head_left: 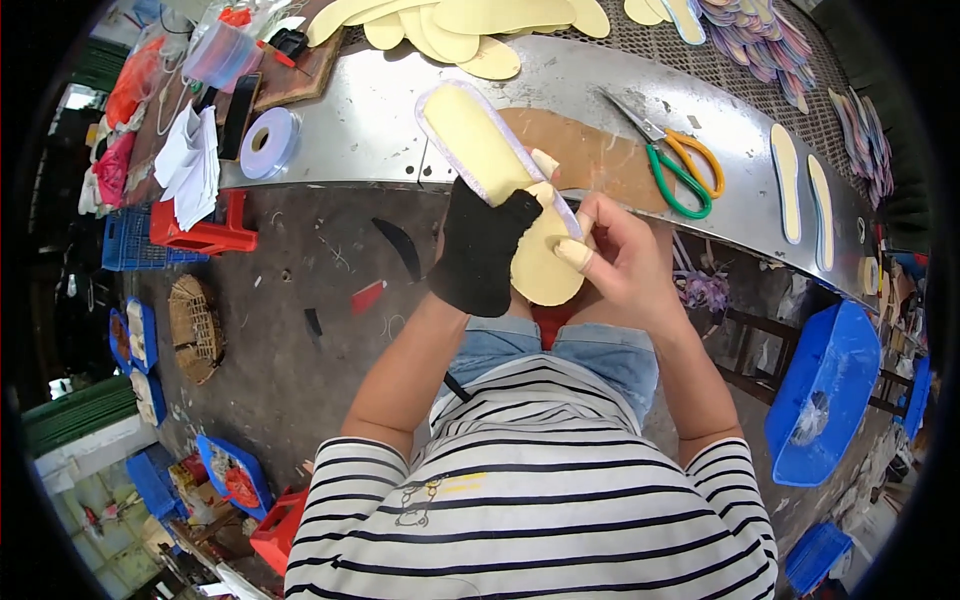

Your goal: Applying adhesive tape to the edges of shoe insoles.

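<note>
Over my lap, at the bench's near edge, I hold a pale yellow insole partly edged with a lilac strip. The strip runs round its far end and down the right side; the rounded near end shows bare yellow. My left hand, in a black fingerless glove, grips the insole from the left with the thumb on top. On the right edge, my right hand pinches the strip against the insole; its fingertips wear pale covers. Beyond my hands, a brown sheet lies on the metal bench.
Scissors with green and orange handles lie right of the brown sheet. Two edged insoles rest further right, and a stack of yellow insoles lies at the back. A lilac tape roll sits left. A blue bin stands at lower right.
</note>
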`<action>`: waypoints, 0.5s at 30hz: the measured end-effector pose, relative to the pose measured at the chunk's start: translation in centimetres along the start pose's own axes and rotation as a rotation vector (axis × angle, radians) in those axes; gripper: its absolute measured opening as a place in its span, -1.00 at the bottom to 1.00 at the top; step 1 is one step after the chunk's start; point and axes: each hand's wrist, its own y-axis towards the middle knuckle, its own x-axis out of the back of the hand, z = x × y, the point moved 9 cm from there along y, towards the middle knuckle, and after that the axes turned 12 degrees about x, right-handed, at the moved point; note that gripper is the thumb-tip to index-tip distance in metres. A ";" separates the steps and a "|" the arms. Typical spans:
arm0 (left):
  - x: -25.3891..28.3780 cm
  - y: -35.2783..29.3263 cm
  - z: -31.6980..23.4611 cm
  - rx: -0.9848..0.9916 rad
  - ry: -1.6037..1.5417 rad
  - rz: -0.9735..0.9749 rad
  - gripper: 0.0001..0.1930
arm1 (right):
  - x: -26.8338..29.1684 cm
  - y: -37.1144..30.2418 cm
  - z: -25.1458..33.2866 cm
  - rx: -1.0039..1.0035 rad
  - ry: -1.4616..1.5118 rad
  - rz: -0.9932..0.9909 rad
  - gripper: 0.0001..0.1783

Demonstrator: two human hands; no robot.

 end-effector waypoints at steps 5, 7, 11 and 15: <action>-1.3 0.6 -0.1 0.001 0.187 0.005 -0.70 | 1.2 0.7 -0.5 -0.041 0.211 -0.111 -0.74; 0.3 0.9 0.6 -0.021 0.007 -0.171 -0.76 | 1.5 0.8 0.6 0.191 -0.127 -0.087 -0.79; 0.4 1.2 1.4 0.047 -0.026 -0.157 -0.76 | 1.7 0.5 0.0 0.133 -0.105 -0.050 -0.77; -1.3 0.5 -0.1 -0.091 0.273 -0.103 -0.74 | 2.4 1.0 -1.0 0.020 0.149 -0.147 -0.73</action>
